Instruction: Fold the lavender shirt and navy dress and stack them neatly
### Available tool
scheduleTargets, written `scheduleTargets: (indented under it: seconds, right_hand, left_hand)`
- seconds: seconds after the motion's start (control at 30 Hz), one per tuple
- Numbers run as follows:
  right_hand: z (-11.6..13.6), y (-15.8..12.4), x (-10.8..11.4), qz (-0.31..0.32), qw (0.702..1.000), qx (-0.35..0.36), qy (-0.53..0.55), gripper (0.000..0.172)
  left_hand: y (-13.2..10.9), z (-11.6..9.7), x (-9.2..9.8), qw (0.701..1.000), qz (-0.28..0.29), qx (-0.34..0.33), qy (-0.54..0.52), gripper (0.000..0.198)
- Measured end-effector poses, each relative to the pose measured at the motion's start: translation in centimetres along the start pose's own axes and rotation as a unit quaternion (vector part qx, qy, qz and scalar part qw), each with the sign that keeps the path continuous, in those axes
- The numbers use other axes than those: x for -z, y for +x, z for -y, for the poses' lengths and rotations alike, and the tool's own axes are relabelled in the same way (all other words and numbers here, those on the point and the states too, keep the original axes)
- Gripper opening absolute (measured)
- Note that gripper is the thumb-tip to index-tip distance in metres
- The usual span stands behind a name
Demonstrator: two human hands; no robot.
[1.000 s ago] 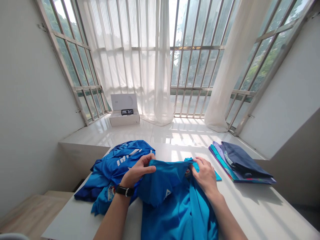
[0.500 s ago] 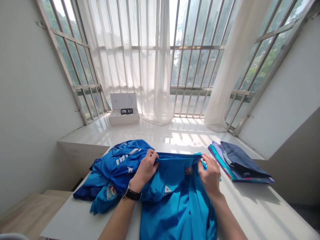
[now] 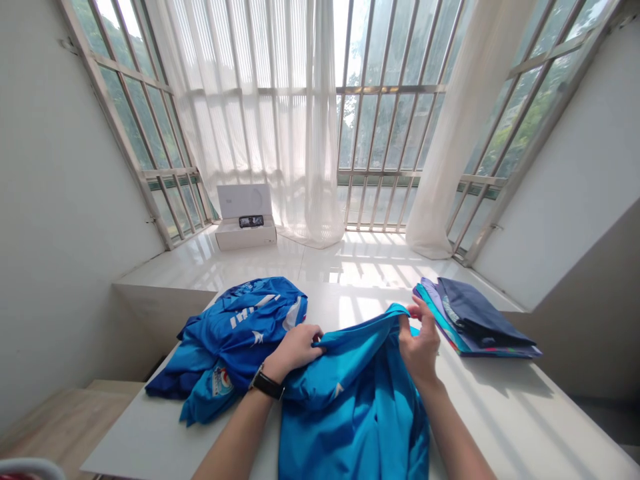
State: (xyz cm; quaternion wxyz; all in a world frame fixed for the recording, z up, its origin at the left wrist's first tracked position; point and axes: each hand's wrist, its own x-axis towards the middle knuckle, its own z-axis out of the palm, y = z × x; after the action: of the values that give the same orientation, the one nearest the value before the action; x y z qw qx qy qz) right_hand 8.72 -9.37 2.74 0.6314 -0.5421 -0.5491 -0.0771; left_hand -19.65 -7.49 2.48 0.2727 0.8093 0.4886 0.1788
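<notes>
A bright blue shirt [image 3: 350, 400] with a small white logo spreads over the near part of the white table. On the left, my left hand [image 3: 299, 347], with a dark watch on its wrist, pinches the shirt's upper edge. My right hand [image 3: 419, 337] grips the same edge at its right end, thumb and fingers closed on the cloth. Between the hands the edge slopes up to the right and hangs slack. Beside my left hand lies a crumpled heap of blue jerseys [image 3: 240, 333] with white markings.
A stack of folded clothes [image 3: 485, 320], navy on top, lies right of my right hand. An open white box [image 3: 245, 237] holding a dark phone-like device [image 3: 251, 221] stands on the sill before the curtain [image 3: 295, 133] and barred windows. The white table [image 3: 530, 427] extends to the right.
The shirt's edge, stretched straight before, now sags and slants, its right end higher. My left hand has moved slightly right and down, and my right hand has risen a little.
</notes>
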Motion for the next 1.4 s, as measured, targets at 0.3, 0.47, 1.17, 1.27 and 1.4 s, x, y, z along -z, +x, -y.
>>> scheduleTargets:
  seconds: [0.3, 0.47, 1.17, 1.27, 1.4]
  right_hand:
    - [0.1, 0.3, 0.0, 0.041, 0.997, -0.028, 0.055, 0.023]
    - [0.2, 0.0, 0.0, 0.073, 0.987, -0.14, 0.041, 0.038]
    - [-1.5, 0.4, -0.6, 0.125, 0.93, -0.254, 0.236, 0.049]
    - [-1.3, 0.5, -0.5, 0.123, 0.937, -0.243, 0.218, 0.05]
    - [-0.6, 0.6, -0.1, 0.143, 0.959, -0.201, 0.14, 0.05]
  left_hand:
    - [0.5, 0.5, 0.4, 0.993, -0.061, -0.014, -0.104, 0.019]
    - [0.1, -1.1, 1.4, 0.932, -0.018, -0.032, -0.361, 0.034]
    - [-0.5, -1.2, 3.2, 0.811, -0.137, 0.051, -0.567, 0.053]
    - [-0.4, -1.0, 3.2, 0.82, -0.145, 0.062, -0.551, 0.051]
    - [-0.4, -1.0, 3.4, 0.822, -0.176, 0.033, -0.54, 0.046]
